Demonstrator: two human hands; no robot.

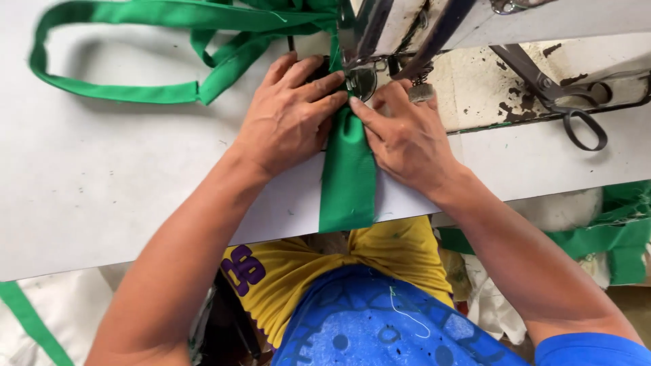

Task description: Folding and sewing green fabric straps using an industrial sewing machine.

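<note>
A green fabric strip (348, 176) runs from the table's near edge up to the presser foot (362, 81) of a sewing machine (434, 27). My left hand (291, 118) lies flat on the strip's left side, fingertips beside the foot. My right hand (407, 139) presses the strip's right edge, with its fingers pinching the fabric just below the foot. Sewn green strap (135, 91) loops away over the table at the upper left.
The white table (102, 183) spreads to the left. Black scissors (563, 102) lie on the worn machine bed at the right. More green fabric (610, 237) hangs below the table's right edge, and a green strip (27, 318) at the lower left.
</note>
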